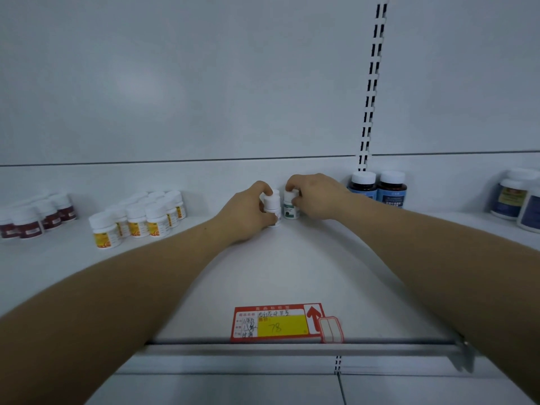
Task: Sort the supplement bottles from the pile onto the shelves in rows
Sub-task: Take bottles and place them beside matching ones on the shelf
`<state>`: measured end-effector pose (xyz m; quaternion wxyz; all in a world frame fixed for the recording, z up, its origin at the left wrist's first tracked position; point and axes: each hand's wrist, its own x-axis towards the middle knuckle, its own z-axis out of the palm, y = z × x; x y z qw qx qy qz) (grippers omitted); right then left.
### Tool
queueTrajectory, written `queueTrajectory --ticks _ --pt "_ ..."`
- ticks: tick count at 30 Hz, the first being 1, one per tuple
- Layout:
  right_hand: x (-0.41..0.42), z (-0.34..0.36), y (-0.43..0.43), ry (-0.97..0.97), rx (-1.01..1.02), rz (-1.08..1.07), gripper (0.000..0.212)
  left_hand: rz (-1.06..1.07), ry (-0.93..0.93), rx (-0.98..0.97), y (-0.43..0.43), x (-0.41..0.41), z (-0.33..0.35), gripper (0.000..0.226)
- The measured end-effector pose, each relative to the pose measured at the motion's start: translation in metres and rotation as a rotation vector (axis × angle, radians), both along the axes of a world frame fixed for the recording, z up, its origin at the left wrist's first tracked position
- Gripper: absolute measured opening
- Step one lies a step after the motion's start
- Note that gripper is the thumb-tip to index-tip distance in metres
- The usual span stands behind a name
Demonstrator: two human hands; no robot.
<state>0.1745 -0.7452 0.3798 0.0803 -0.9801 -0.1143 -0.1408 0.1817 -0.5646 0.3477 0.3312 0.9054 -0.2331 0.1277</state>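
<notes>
Price tag [280, 324] sitting on shelf [277, 273] front edge; left hand [243, 214] fingers clamping white bottle [271, 203]; right hand [318, 197] fingers clamping green-labelled bottle [290, 211], both upright, side by side.

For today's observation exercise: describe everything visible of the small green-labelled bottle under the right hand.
The green-labelled bottle is small, white, plastic-looking, with a white cap and a dark green patch on its label. It stands upright on the white shelf near the back panel. The right hand pinches its cap. Another white bottle stands close beside it; whether they touch is unclear.
</notes>
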Motion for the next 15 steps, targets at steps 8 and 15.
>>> queueTrajectory --ticks 8,15 --pt "0.0026 -0.001 -0.0011 0.0 0.018 0.009 0.035 0.024 0.068 -0.007 0.0035 0.0018 0.0004 0.08" --pt "0.0041 -0.0025 0.0003 -0.009 0.004 0.02 0.034 -0.004 0.091 0.021 0.0004 0.0023 -0.0014 0.072"
